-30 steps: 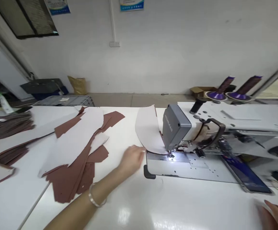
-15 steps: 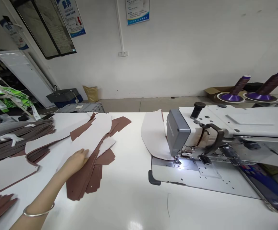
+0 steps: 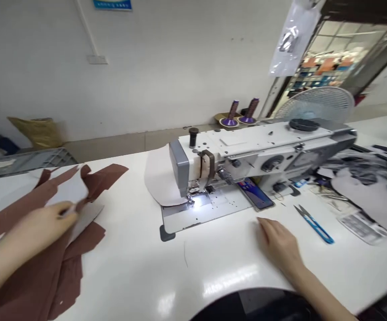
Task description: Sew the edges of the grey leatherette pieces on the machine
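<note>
My left hand (image 3: pixel 39 227) rests on a pile of brown and white cut pieces (image 3: pixel 63 249) at the left of the white table (image 3: pixel 140 263), its fingers pinched on a white piece (image 3: pixel 67 191) near the top of the pile. My right hand (image 3: pixel 278 243) lies flat on the table with fingers stretched out, holding nothing, just in front of the sewing machine (image 3: pixel 246 151). A curved white piece (image 3: pixel 160 183) sits under the machine's needle, standing up behind the head.
Blue thread snips (image 3: pixel 313 221) lie to the right of my right hand. A phone (image 3: pixel 255 195) lies on the machine bed. Two purple thread cones (image 3: pixel 242 111) stand behind the machine, with a fan (image 3: pixel 315 103) at the right. Dark cut pieces (image 3: pixel 370 178) crowd the far right.
The view has swung to the right. My left hand moved from the machine to the pile and took hold of a white piece. My right hand came into view, flat on the table.
</note>
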`<state>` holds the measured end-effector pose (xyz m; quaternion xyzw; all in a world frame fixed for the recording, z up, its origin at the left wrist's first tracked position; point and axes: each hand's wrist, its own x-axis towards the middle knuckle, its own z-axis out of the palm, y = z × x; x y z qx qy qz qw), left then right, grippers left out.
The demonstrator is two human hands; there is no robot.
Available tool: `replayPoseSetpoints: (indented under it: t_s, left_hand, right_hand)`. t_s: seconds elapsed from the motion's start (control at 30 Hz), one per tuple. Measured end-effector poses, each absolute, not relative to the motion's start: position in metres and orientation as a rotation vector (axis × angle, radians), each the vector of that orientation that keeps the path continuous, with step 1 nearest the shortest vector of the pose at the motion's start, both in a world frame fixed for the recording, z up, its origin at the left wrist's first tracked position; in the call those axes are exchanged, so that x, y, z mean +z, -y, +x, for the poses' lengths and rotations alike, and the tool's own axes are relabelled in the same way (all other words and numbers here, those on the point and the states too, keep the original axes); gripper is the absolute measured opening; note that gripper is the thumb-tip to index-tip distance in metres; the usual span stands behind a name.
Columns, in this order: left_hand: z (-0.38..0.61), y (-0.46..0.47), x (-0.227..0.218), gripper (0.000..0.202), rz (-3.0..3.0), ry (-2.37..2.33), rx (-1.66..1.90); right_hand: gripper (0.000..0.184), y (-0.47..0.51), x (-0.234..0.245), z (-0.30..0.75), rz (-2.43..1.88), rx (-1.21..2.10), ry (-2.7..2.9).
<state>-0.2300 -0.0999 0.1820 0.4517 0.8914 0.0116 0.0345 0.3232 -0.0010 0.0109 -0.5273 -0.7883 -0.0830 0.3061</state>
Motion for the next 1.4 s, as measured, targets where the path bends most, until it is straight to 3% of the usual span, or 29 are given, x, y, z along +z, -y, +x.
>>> replayPoseSetpoints:
  t_s: [0.13,0.23,0.33,0.43,0.63,0.73,0.83,1.0,1.4]
  left_hand:
    - [-0.108,0.060,0.135,0.046,1.394,-1.743,0.313]
    - [-0.046,0.047,0.090,0.042,1.656,-1.520,0.408]
    - [-0.025,0.048,0.053,0.032,2.180,-1.527,0.412]
    - [-0.026,0.055,0.027,0.036,2.537,-1.483,0.381]
    - [-0.018,0.052,0.002,0.040,2.791,-1.674,0.414]
    - [-0.006,0.044,0.008,0.043,2.773,-1.819,0.354]
    - [0.003,0.037,0.022,0.046,2.732,-1.929,0.214]
    - [0.004,0.027,0.035,0.040,2.695,-1.954,0.100]
    - [-0.003,0.007,0.023,0.044,2.593,-1.955,0.292]
  right_hand:
    - [0.031,0.026,0.032,0.245,-1.318,0.773,2.051]
    - [0.041,0.031,0.042,0.201,-1.351,1.527,1.720]
    - [0.040,0.028,0.047,0.185,-1.432,1.820,1.413]
    - [0.033,0.028,0.049,0.180,-1.519,1.889,1.346]
    - [0.024,0.024,0.048,0.158,-1.599,1.724,1.856]
    - [0.010,0.018,0.051,0.150,-1.704,1.061,2.328]
    - [0.015,0.013,0.056,0.149,-1.712,0.464,2.599]
    - [0.019,0.006,0.058,0.153,-1.718,0.338,2.683]
    - [0.034,-0.009,0.032,0.144,-1.325,-0.009,2.828]
